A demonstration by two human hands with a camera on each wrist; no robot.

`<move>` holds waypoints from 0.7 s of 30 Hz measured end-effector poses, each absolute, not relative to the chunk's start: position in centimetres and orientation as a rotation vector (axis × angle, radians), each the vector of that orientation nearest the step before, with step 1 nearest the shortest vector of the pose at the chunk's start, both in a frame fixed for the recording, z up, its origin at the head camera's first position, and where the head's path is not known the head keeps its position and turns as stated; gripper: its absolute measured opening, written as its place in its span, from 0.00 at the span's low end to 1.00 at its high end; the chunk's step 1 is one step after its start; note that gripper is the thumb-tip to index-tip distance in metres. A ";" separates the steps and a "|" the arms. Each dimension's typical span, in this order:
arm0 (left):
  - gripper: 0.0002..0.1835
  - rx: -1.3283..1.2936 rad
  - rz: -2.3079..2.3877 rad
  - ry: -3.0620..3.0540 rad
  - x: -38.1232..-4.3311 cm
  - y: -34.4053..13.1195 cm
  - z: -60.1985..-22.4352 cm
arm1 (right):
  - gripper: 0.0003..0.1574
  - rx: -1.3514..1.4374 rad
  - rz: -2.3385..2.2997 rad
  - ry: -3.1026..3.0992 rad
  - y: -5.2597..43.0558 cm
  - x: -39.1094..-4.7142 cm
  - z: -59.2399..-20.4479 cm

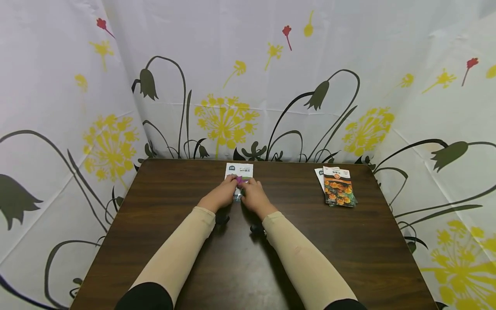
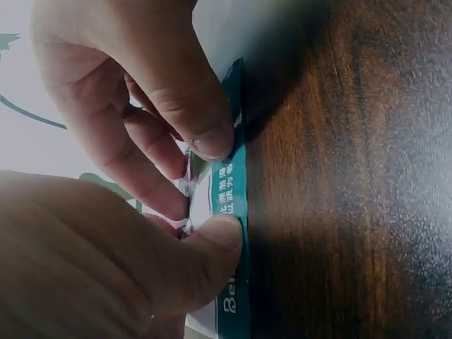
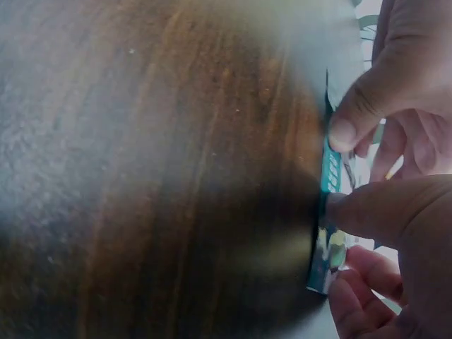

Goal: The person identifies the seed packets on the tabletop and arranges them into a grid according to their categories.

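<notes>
A seed packet [image 1: 245,169], white at its far end with a purple patch lower down, lies near the back middle of the table. My left hand [image 1: 220,194] and right hand [image 1: 255,197] meet over its nearer part and hide much of it. Seen from the left wrist, the packet's teal printed edge [image 2: 233,191] is pinched by my left thumb [image 2: 219,233] and, farther up, by my right thumb [image 2: 212,140], with fingers curled behind. The right wrist view has both thumbs on the same edge [image 3: 330,168], with my right fingers [image 3: 357,300] bent near one end.
Overlapping seed packets [image 1: 338,186] lie at the table's right, the top one showing orange flowers. The dark wooden table [image 1: 186,258] ends at the back against a white curtain [image 1: 248,51] printed with flowers. A small dark device sits at each wrist.
</notes>
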State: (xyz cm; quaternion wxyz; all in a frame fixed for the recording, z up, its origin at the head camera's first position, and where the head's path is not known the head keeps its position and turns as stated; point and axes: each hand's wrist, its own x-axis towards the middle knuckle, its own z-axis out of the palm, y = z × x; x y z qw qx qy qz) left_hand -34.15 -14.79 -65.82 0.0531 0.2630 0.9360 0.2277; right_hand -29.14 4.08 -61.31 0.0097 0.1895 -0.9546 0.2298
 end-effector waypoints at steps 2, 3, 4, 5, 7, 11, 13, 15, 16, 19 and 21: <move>0.30 0.812 0.668 2.796 -33.9 -14.6 -65.0 | 0.25 0.607 0.712 -2.922 4.3 -29.9 -62.7; 0.32 0.820 0.634 2.779 -33.9 -14.6 -64.7 | 0.26 0.609 0.691 -2.901 4.4 -30.3 -63.7; 0.34 0.810 0.627 2.747 -33.5 -14.4 -63.6 | 0.27 0.607 0.676 -2.890 4.5 -30.7 -64.4; 0.36 0.798 0.631 2.718 -33.2 -14.3 -62.7 | 0.28 0.608 0.669 -2.876 4.5 -31.0 -64.9; 0.35 0.770 0.639 2.678 -32.5 -14.0 -60.8 | 0.31 0.611 0.659 -2.881 4.6 -31.3 -64.9; 0.34 0.723 0.614 2.663 -31.6 -13.5 -58.3 | 0.32 0.618 0.683 -2.932 4.6 -30.8 -62.5; 0.36 0.707 0.583 2.669 -31.6 -13.5 -58.1 | 0.31 0.633 0.673 -2.935 4.6 -30.5 -61.8; 0.37 0.677 0.586 2.650 -31.6 -13.5 -58.0 | 0.31 0.647 0.682 -2.958 4.6 -29.8 -60.8; 0.38 0.668 0.594 2.639 -31.6 -13.5 -58.0 | 0.31 0.657 0.685 -2.968 4.6 -29.6 -60.7; 0.39 0.649 0.608 2.598 -31.7 -13.6 -57.9 | 0.34 0.676 0.740 -3.006 4.7 -29.0 -60.5; 0.39 0.660 0.600 2.581 -31.8 -13.6 -57.8 | 0.35 0.680 0.824 -3.041 4.8 -28.5 -60.1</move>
